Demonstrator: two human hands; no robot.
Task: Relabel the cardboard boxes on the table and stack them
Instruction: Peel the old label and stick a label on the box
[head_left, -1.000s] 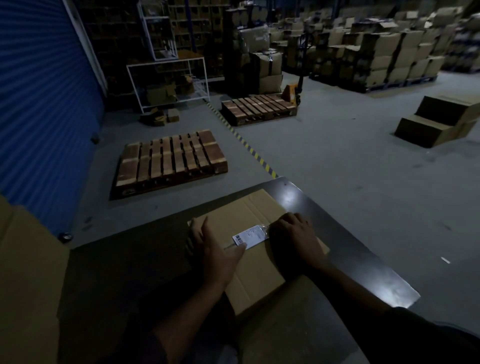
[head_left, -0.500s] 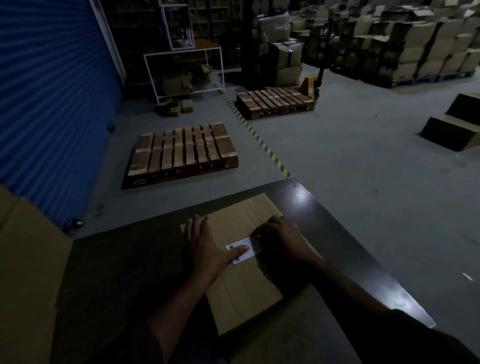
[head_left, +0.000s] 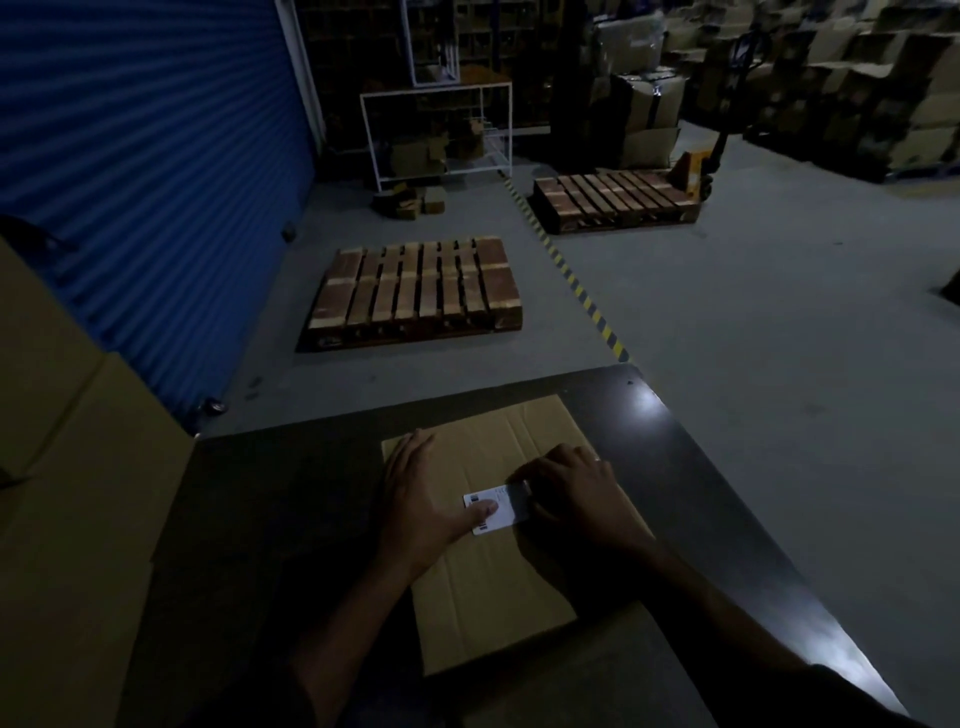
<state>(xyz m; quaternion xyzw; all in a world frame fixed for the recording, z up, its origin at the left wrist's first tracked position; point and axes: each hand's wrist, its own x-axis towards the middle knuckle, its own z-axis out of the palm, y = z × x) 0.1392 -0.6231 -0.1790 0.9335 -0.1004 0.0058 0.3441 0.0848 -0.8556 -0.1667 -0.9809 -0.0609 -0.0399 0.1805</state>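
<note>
Head view: dim, detail limited.
Table (head_left: 727, 493): dark top, carries the box.
Box (head_left: 498, 587): flattened, lies flat mid-table.
Left hand (head_left: 421, 499): fingers spread flat on box, thumb pressing label.
Right hand (head_left: 576, 499): fingers curled at label's right edge; probably pressing, grip unclear.
Label (head_left: 506, 512): white, on box between hands.
Advice: smooth outward from thumb, keep box pinned.

This was a dim warehouse. Wooden pallets (head_left: 415, 291) lay on the concrete floor beside a blue roller shutter (head_left: 145, 156). Stacked cartons (head_left: 883, 78) and a pallet jack (head_left: 701, 166) stood behind.
</note>
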